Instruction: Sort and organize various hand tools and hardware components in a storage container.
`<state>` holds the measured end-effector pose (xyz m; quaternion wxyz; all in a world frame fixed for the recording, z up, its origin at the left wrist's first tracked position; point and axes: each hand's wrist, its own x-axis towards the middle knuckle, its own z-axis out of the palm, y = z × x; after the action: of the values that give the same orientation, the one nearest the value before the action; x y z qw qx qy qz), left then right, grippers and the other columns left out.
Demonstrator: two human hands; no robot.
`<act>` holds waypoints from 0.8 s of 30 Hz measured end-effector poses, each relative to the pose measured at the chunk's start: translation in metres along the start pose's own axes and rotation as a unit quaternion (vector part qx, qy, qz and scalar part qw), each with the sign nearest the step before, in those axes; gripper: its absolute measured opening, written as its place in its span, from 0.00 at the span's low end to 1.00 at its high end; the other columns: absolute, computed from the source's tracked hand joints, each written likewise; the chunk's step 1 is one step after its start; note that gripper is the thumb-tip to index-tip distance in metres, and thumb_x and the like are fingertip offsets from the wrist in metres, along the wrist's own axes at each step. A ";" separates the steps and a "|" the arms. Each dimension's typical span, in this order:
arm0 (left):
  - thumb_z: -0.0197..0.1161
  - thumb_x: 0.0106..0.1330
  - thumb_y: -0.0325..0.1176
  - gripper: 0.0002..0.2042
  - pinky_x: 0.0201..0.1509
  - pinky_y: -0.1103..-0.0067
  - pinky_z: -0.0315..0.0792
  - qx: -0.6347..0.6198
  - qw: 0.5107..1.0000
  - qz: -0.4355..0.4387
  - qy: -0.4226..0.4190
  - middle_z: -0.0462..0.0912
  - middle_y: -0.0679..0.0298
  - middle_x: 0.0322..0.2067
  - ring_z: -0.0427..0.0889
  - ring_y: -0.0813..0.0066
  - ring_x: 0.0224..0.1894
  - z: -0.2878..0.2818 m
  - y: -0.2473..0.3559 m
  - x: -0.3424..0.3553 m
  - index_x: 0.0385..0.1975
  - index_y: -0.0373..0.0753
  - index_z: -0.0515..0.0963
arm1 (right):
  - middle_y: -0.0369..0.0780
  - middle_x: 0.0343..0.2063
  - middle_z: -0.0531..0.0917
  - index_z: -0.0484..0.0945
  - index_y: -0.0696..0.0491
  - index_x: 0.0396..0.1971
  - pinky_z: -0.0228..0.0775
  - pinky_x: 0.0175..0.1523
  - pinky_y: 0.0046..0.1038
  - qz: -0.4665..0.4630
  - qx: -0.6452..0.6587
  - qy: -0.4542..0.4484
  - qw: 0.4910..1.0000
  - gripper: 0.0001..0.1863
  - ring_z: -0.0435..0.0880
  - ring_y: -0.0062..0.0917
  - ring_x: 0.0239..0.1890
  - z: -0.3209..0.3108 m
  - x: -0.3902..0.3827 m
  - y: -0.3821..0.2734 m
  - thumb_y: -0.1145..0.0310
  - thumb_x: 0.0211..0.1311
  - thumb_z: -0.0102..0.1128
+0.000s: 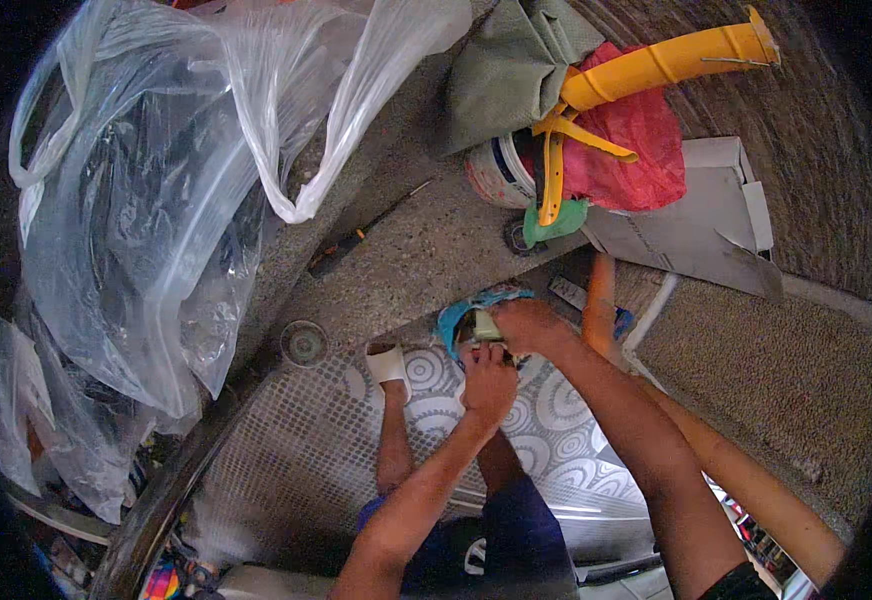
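In front of me, a bright blue plastic bag or wrapper (453, 322) lies with its opening facing up. Inside its rim shows a small pale green piece (483, 324). My right hand (532, 327) reaches over the bag from the right, its curled fingers against the pale green piece. Just nearer to me, my left hand (491, 378) is closed at the bag's near edge. Its fingertips meet there, but what they pinch is hidden. My legs stand on either side of my left forearm, with a white slipper (388, 366) on the left foot.
Large clear plastic bags (156, 220) hang at the left. A screwdriver (341, 250) lies on the speckled ledge, near a round drain (304, 342). Beyond stand a white bucket (499, 170), a yellow corrugated tube (671, 65) and grey cardboard (691, 220). A long orange pole-like thing (746, 485) runs alongside my right arm.
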<state>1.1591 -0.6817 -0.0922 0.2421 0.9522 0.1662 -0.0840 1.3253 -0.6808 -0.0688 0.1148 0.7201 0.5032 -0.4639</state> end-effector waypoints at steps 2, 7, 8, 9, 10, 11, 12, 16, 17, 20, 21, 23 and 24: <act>0.61 0.54 0.39 0.13 0.59 0.52 0.59 -0.091 0.994 0.015 0.059 0.75 0.58 0.46 0.71 0.58 0.52 -0.015 -0.001 0.000 0.36 0.40 0.81 | 0.51 0.38 0.83 0.74 0.57 0.44 0.76 0.47 0.45 -0.034 -0.047 0.080 0.995 0.27 0.83 0.46 0.42 0.018 0.002 0.007 0.63 0.43 0.70; 0.61 0.53 0.36 0.11 0.60 0.55 0.60 -0.077 0.991 0.087 0.066 0.74 0.60 0.46 0.70 0.60 0.52 0.005 -0.034 -0.036 0.34 0.39 0.81 | 0.49 0.39 0.83 0.77 0.54 0.45 0.78 0.45 0.43 -0.026 -0.053 0.074 0.996 0.23 0.84 0.44 0.41 0.007 -0.002 0.005 0.67 0.44 0.68; 0.60 0.55 0.35 0.11 0.58 0.57 0.62 -0.028 0.995 0.096 0.014 0.74 0.60 0.45 0.70 0.61 0.51 0.008 -0.037 -0.039 0.35 0.38 0.81 | 0.48 0.38 0.83 0.77 0.53 0.45 0.78 0.46 0.43 -0.042 -0.055 0.089 0.994 0.23 0.84 0.44 0.41 0.005 -0.005 0.003 0.68 0.44 0.67; 0.60 0.55 0.35 0.11 0.58 0.57 0.62 -0.030 0.995 0.096 0.010 0.74 0.60 0.45 0.70 0.61 0.51 0.012 -0.042 -0.043 0.35 0.38 0.81 | 0.48 0.38 0.83 0.77 0.53 0.45 0.78 0.46 0.43 -0.041 -0.052 0.086 0.994 0.23 0.84 0.44 0.41 0.003 -0.006 0.000 0.68 0.44 0.67; 0.60 0.55 0.34 0.10 0.56 0.59 0.63 -0.002 0.993 0.120 0.013 0.74 0.61 0.43 0.70 0.62 0.50 0.015 -0.048 -0.044 0.33 0.39 0.81 | 0.48 0.39 0.83 0.76 0.53 0.46 0.77 0.46 0.43 -0.030 -0.057 0.076 0.995 0.24 0.84 0.44 0.42 0.000 -0.004 -0.004 0.68 0.45 0.67; 0.59 0.55 0.33 0.08 0.55 0.62 0.64 0.024 0.989 0.145 0.019 0.74 0.62 0.42 0.70 0.63 0.50 0.015 -0.050 -0.039 0.31 0.40 0.81 | 0.48 0.40 0.82 0.76 0.53 0.48 0.77 0.47 0.43 -0.018 -0.063 0.067 0.996 0.25 0.83 0.43 0.43 -0.005 -0.005 -0.007 0.69 0.45 0.66; 0.59 0.55 0.33 0.07 0.50 0.64 0.64 0.022 0.989 0.139 0.035 0.74 0.63 0.42 0.70 0.64 0.48 0.015 -0.049 -0.033 0.29 0.41 0.82 | 0.48 0.47 0.79 0.73 0.51 0.55 0.72 0.54 0.43 -0.038 -0.076 0.061 0.994 0.28 0.78 0.42 0.52 -0.004 -0.004 -0.007 0.66 0.51 0.63; 0.60 0.54 0.33 0.07 0.47 0.65 0.63 0.020 0.983 0.185 0.002 0.75 0.64 0.40 0.71 0.65 0.46 0.002 -0.054 -0.031 0.29 0.41 0.83 | 0.47 0.56 0.72 0.62 0.48 0.67 0.57 0.65 0.43 -0.045 -0.077 0.137 0.987 0.35 0.66 0.42 0.61 0.026 -0.019 -0.006 0.59 0.56 0.54; 0.61 0.54 0.34 0.07 0.48 0.65 0.63 -0.033 0.985 0.170 0.021 0.75 0.64 0.39 0.72 0.65 0.45 -0.006 -0.055 -0.031 0.29 0.42 0.84 | 0.47 0.56 0.72 0.62 0.48 0.67 0.57 0.65 0.43 -0.034 -0.077 0.136 0.987 0.35 0.66 0.42 0.61 0.029 -0.022 0.002 0.59 0.56 0.54; 0.63 0.53 0.35 0.07 0.48 0.65 0.63 -0.110 0.984 0.141 0.022 0.74 0.65 0.35 0.73 0.64 0.43 -0.016 -0.053 -0.033 0.29 0.44 0.84 | 0.45 0.49 0.76 0.74 0.51 0.55 0.64 0.56 0.44 -0.035 -0.071 0.178 0.981 0.26 0.72 0.42 0.54 0.033 -0.020 0.019 0.60 0.54 0.56; 0.64 0.52 0.36 0.07 0.47 0.65 0.63 -0.130 0.984 0.118 0.006 0.74 0.65 0.33 0.73 0.63 0.42 -0.017 -0.052 -0.037 0.29 0.46 0.85 | 0.47 0.47 0.78 0.77 0.52 0.50 0.65 0.55 0.43 -0.051 -0.048 0.186 0.980 0.22 0.74 0.42 0.51 0.023 -0.017 0.013 0.61 0.54 0.55; 0.65 0.51 0.35 0.07 0.46 0.63 0.62 -0.143 0.980 0.136 -0.015 0.72 0.64 0.32 0.73 0.62 0.42 -0.017 -0.061 -0.042 0.29 0.46 0.84 | 0.48 0.44 0.79 0.79 0.53 0.44 0.66 0.54 0.43 -0.068 -0.014 0.192 0.979 0.18 0.77 0.43 0.48 -0.004 -0.019 -0.001 0.62 0.54 0.55; 0.66 0.49 0.34 0.07 0.46 0.63 0.62 -0.141 0.983 0.117 -0.009 0.72 0.64 0.32 0.73 0.62 0.41 -0.017 -0.067 -0.046 0.29 0.45 0.84 | 0.49 0.42 0.80 0.80 0.54 0.40 0.67 0.54 0.44 0.028 0.073 0.212 0.974 0.15 0.78 0.43 0.45 -0.026 -0.026 -0.012 0.63 0.54 0.55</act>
<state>1.0933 -0.6308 -0.0951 0.3839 0.9205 0.0615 -0.0396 1.3282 -0.6748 -0.0311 -0.0346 0.8219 0.4606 -0.3333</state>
